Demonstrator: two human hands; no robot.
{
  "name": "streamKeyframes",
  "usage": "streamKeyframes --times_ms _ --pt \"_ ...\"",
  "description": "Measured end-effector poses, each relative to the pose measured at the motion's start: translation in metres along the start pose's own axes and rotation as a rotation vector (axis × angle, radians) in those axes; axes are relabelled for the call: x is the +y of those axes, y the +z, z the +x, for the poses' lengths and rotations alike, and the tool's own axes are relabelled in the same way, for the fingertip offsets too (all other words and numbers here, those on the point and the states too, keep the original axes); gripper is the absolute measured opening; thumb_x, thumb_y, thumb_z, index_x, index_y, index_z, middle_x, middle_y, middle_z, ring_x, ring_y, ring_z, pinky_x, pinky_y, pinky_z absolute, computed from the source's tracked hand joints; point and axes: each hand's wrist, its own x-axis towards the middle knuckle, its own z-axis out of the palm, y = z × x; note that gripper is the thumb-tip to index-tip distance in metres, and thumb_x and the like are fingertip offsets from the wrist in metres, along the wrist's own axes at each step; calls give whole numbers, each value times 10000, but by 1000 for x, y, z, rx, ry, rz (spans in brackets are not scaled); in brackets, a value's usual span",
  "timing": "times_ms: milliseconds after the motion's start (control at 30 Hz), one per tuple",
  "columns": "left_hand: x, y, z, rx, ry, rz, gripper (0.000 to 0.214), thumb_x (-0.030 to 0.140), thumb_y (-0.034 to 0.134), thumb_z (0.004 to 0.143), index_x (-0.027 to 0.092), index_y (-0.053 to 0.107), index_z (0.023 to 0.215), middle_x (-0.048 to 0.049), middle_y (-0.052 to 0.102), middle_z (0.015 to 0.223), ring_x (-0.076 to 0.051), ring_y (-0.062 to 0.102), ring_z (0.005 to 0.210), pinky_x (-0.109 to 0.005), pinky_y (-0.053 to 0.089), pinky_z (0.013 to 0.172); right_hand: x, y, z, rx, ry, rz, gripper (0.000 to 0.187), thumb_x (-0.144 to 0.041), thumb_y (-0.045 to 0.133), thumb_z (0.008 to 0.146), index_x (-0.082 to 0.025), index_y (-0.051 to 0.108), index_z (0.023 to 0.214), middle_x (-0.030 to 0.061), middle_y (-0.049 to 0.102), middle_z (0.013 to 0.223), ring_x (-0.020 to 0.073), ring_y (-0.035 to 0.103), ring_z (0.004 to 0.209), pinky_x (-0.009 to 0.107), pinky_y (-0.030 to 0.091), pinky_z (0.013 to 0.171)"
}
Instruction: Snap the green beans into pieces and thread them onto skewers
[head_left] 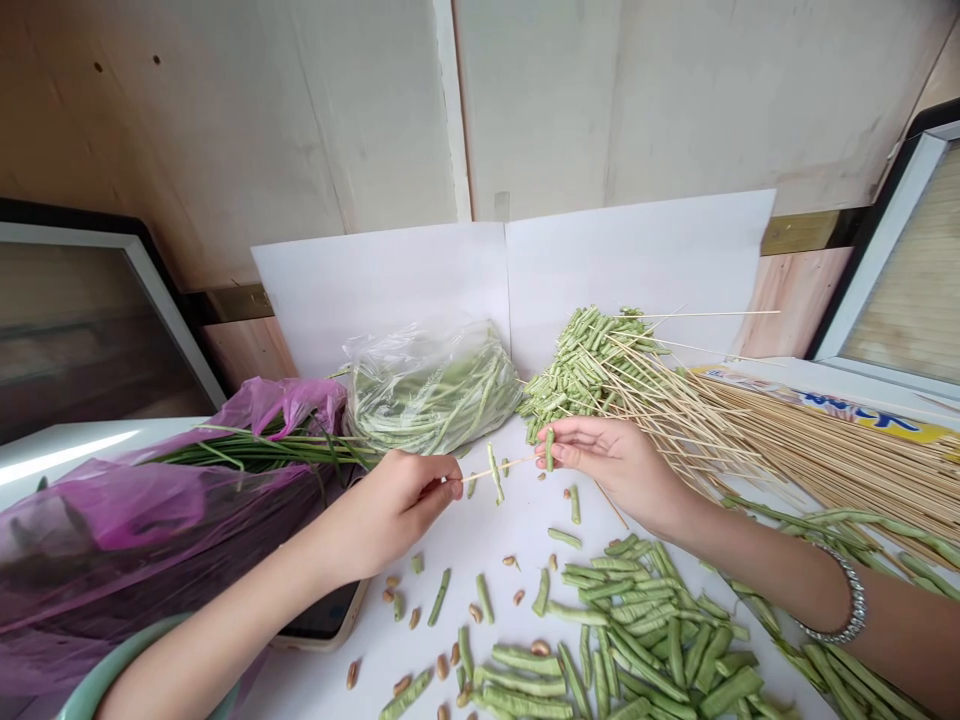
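In the head view, the left hand is closed narrowly on one end of a thin wooden skewer, which carries a cut bean piece. The right hand pinches another bean piece at the skewer's far end. Below the right hand, cut beans lie heaped on the white tabletop. Beyond the left hand sits a plastic bag of long beans.

Bright, even light is cast; glare is seen on the counter, a faint shadow under the left hand, and edges are bowed by distortion.
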Motion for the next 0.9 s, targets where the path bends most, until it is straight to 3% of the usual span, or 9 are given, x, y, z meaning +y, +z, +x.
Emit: streamKeyframes --times_ms 433,900 --pt "4 4 -2 34 -5 4 224 180 373 902 170 522 735 54 400 574 -99 324 528 -220 273 529 1 -1 0 89 -40 8 312 -437 729 711 -182 698 888 57 743 825 224 704 782 391 593 763" --pt "5 8 -3 -6 -26 -20 218 159 352 907 181 490 739 54 418 595 -102 351 545 -222 285 551 4 2 -5 47 -53 -26 236 -345 681 770 -176 717 931 65 747 887 222 703 789 384 591 751"
